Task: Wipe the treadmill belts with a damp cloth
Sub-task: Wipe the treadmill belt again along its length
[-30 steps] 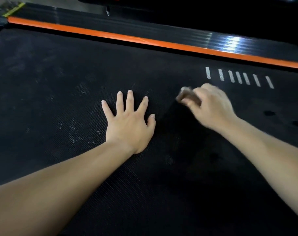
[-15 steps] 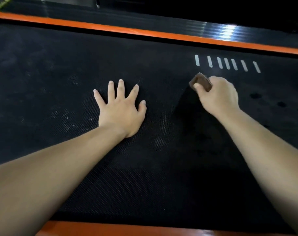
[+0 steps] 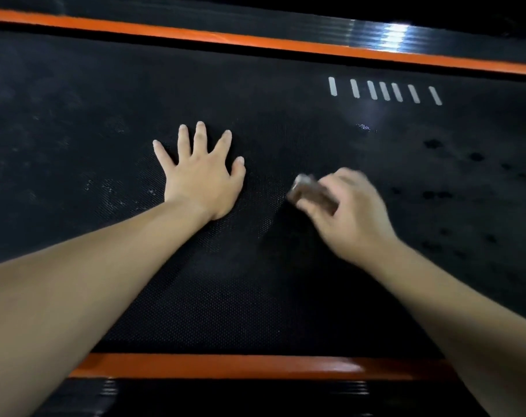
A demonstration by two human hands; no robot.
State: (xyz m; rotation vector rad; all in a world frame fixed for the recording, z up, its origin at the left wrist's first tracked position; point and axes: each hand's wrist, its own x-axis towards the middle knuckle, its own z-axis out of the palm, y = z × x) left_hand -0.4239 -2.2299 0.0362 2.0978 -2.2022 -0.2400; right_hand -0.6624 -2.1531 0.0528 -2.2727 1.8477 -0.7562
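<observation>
Black textured belt (image 3: 255, 296) is wiped again.
Brown folded cloth (image 3: 311, 192), gripped by right hand (image 3: 355, 215), is drawn nearer; left hand (image 3: 201, 179) is spread flat.

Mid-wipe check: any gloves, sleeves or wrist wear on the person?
No gloves: the left hand and right hand are bare. Both forearms show no sleeves, watch or bands. No ring on the left; the right is too blurred to tell.
</observation>
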